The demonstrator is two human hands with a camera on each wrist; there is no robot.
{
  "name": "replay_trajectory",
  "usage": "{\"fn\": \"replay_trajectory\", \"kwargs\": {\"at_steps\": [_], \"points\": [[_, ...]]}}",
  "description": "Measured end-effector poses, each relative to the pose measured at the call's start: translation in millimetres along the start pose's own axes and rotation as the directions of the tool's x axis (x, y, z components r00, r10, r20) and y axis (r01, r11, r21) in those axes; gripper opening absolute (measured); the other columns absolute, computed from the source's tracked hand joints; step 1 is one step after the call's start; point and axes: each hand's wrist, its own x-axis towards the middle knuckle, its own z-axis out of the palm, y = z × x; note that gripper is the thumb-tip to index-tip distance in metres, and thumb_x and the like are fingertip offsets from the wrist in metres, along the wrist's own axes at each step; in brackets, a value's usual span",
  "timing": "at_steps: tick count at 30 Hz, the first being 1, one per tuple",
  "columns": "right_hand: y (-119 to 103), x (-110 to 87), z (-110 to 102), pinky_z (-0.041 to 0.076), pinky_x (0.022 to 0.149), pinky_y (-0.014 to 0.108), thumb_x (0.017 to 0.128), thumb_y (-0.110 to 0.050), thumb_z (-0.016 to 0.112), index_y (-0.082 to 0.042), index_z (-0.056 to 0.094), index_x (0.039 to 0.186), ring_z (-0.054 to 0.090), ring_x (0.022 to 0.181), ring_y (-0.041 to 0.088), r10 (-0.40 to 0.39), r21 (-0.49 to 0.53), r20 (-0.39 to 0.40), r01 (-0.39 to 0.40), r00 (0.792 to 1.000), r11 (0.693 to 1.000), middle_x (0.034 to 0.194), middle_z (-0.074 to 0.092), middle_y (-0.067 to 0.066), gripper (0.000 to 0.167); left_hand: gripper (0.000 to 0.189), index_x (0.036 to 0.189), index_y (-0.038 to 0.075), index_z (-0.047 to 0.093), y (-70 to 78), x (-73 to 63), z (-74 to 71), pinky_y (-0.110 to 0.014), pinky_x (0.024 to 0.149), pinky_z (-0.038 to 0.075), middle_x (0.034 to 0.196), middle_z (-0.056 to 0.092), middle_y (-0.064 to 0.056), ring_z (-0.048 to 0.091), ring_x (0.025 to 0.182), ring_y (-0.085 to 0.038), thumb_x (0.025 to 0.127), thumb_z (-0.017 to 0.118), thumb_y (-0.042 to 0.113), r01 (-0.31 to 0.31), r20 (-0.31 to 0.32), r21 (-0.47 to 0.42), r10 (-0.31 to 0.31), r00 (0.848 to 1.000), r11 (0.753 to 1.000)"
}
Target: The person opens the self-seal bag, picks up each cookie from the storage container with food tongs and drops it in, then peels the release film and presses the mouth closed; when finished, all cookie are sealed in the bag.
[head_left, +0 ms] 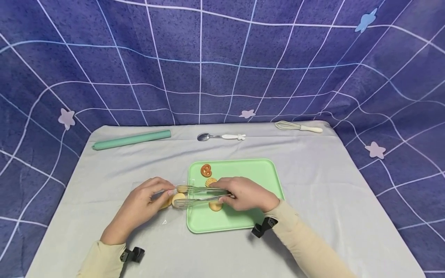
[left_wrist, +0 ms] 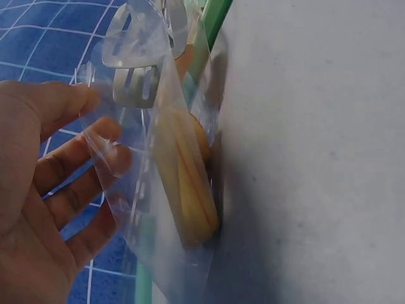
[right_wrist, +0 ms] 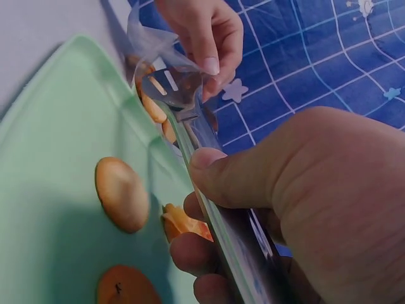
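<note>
My left hand point(head_left: 144, 200) pinches the edge of a clear plastic bag point(left_wrist: 142, 215) between thumb and fingers. Inside the bag lie several cookies point(left_wrist: 186, 183). My right hand point(head_left: 248, 193) grips metal tongs point(right_wrist: 218, 221). The slotted tong tips point(left_wrist: 136, 85) reach into the bag's mouth, over the cookies; whether they touch one I cannot tell. Under the right hand is a light green tray point(head_left: 243, 170). It bears a pretzel-shaped cookie point(head_left: 206, 170), a swirled cookie point(head_left: 210, 181) partly behind the hand and tongs, and a plain round cookie point(right_wrist: 122, 194).
Along the back of the cloth-covered table point(head_left: 313, 173) lie a green rolling pin-like stick point(head_left: 132, 140), a spoon point(head_left: 222, 136) with a white handle and a cream whisk point(head_left: 299, 127). A blue grid-patterned curtain point(head_left: 180, 42) hangs behind.
</note>
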Motion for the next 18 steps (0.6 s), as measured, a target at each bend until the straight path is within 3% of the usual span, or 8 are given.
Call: {"fn": "replay_trajectory", "kwargs": {"at_steps": [5,12,18], "points": [[-3,2.8,-2,0.047,0.101,0.030,0.098,-0.023,0.069,-0.013,0.058,0.143,0.061,0.114,0.009,0.007,-0.013,0.018,-0.007,1.000,1.000,0.132,0.064,-0.003,0.047,0.013,0.106,0.022,0.078,-0.7,-0.9,-0.6,-0.028,0.091,0.047,0.108,0.066,0.017,0.062,0.105,-0.007,0.095,0.075,0.018,0.000,0.004,0.007,0.000,1.000,1.000],[-7,3.5,-4,0.048,0.099,0.029,0.098,-0.025,0.069,-0.013,0.057,0.144,0.061,0.106,0.008,0.010,-0.019,0.031,-0.010,0.999,1.000,0.132,0.063,-0.003,0.049,0.011,0.106,0.024,0.078,-1.4,-1.0,-0.9,-0.027,0.092,0.047,0.110,0.065,0.019,0.061,0.107,-0.005,0.096,0.074,0.020,0.008,0.015,0.005,-0.008,1.000,1.000],[-3,-10.1,-10,0.049,0.097,0.031,0.098,-0.024,0.069,-0.017,0.057,0.144,0.063,0.107,0.010,0.031,0.001,0.009,-0.031,0.999,1.000,0.131,0.064,-0.004,0.049,0.012,0.107,0.022,0.077,-1.6,-1.2,-0.8,-0.029,0.091,0.047,0.109,0.065,0.018,0.062,0.105,-0.009,0.096,0.074,0.018,0.014,0.006,0.016,-0.014,1.000,1.000]]}}
